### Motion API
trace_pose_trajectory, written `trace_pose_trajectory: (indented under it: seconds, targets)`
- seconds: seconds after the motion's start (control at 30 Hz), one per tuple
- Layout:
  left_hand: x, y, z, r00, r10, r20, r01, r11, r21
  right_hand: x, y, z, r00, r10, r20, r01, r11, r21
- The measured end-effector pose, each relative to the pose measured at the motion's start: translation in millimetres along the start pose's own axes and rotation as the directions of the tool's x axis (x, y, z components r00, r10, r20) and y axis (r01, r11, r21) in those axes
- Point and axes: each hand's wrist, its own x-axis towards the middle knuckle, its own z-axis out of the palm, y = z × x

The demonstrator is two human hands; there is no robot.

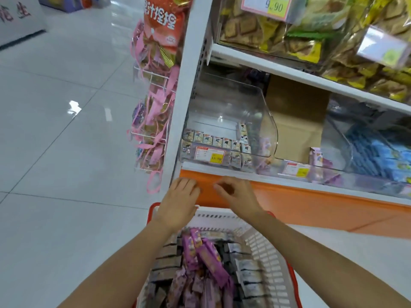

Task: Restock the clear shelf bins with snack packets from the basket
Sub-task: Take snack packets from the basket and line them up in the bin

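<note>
Hovering over the far rim of the basket (262,247), the left hand (180,196) lies flat and empty, and the right hand (235,194) hangs loosely curled, gripping nothing. Both sit between the stock and the clear bin (233,112) at the shelf's left end, probably poised to reach either way. Purple snack packets (206,256) lie heaped down the basket's middle, long axes pointing towards the shelf. Grey packets (169,258) stand filed along its side walls.

bin (229,112): clear glossy plastic
basket (262,247): white plastic, matt
floor (55,130): glossy smooth tile
box (295,121): matt brown cardboard
</note>
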Motion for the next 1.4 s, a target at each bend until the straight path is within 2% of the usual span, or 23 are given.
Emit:
trace_pose_trajectory:
  seconds: [0.1,0.17,0.23,0.33,0.4,0.53,0.7,0.97,1.13,1.27,1.4]
  targets:
    - [-14,-1,23,0.965,-0.062,0.255,0.078,0.996,-0.051,-17,39,32,0.977,0.099,0.188,-0.080,0.991,-0.106]
    - [-19,-3,34,0.913,-0.080,0.399,0.103,0.994,-0.035,-26,66,46,0.920,0.196,0.338,-0.120,0.965,-0.234]
    - [-20,-3,47,0.874,-0.105,0.475,0.131,0.991,-0.021,-34,92,54,0.840,0.292,0.456,-0.104,0.913,-0.394]
    - [-20,-1,67,0.859,-0.133,0.494,0.169,0.985,-0.030,-44,125,61,0.730,0.445,0.519,-0.131,0.836,-0.533]
    - [-19,-1,74,0.867,-0.140,0.478,0.179,0.983,-0.037,-52,141,68,0.691,0.515,0.507,-0.167,0.796,-0.581]
    - [-23,-3,86,0.908,-0.141,0.395,0.170,0.985,-0.039,-69,159,83,0.681,0.570,0.460,-0.246,0.769,-0.590]
    - [-27,-1,96,0.927,-0.153,0.343,0.177,0.984,-0.038,-77,167,93,0.658,0.584,0.475,-0.250,0.765,-0.594]
    - [-26,4,96,0.918,-0.198,0.342,0.209,0.978,0.007,-81,184,99,0.706,0.545,0.453,-0.087,0.701,-0.708]
    - [-23,6,88,0.901,-0.200,0.385,0.211,0.977,0.015,-80,183,91,0.741,0.518,0.428,-0.161,0.756,-0.634]
    - [-22,5,84,0.881,-0.197,0.431,0.206,0.978,0.024,-62,170,73,0.834,0.384,0.396,-0.186,0.871,-0.454]
    - [-17,6,73,0.838,-0.194,0.510,0.220,0.975,0.009,-40,142,53,0.885,0.277,0.373,-0.216,0.956,-0.197]
